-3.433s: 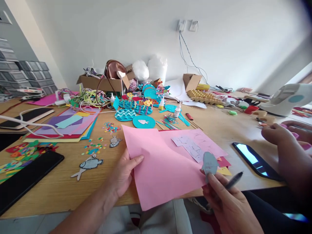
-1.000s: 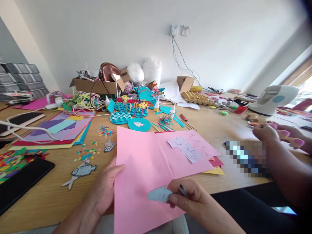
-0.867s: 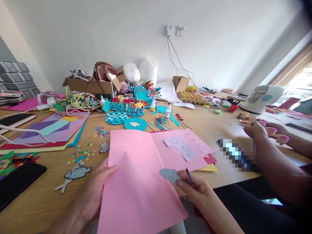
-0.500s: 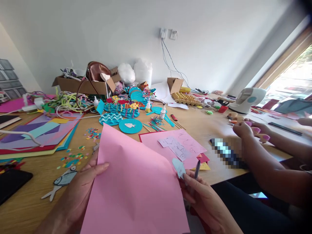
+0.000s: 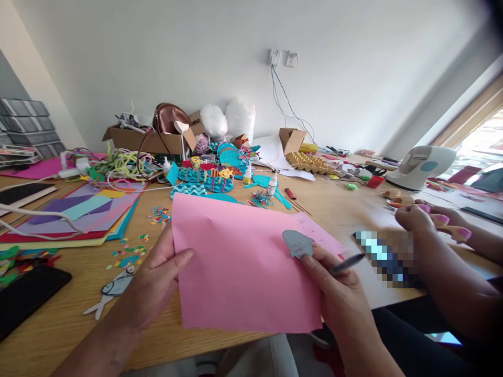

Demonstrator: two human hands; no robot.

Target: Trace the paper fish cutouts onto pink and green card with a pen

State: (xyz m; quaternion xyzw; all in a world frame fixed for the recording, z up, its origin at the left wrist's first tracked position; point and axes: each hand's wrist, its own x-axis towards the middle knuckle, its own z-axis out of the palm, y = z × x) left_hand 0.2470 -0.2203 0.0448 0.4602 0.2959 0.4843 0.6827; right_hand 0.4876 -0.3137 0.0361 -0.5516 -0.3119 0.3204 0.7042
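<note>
A pink paper sheet (image 5: 239, 267) is held up over the near edge of the wooden table (image 5: 55, 324). My left hand (image 5: 159, 277) pinches its left edge, thumb on the front. My right hand (image 5: 338, 293) grips the right edge and also holds a small grey paper fish cutout (image 5: 297, 244) and a dark pen (image 5: 348, 263). Another pink sheet (image 5: 320, 238) lies flat behind the held one.
A grey paper fish (image 5: 113, 289) lies left of my hand, by confetti bits (image 5: 128, 254). Coloured paper stack (image 5: 74, 212), black tablet (image 5: 25, 293), teal craft pieces (image 5: 214, 175), glue bottles (image 5: 271, 184), boxes (image 5: 151, 139) crowd the table. Another person's hands (image 5: 428, 220) work at right, near a blurred phone (image 5: 383, 256).
The pink sheet has been turned from hanging downward to spread wide between both hands. My right hand rose with the fish cutout and pen. The view swung slightly back to the left.
</note>
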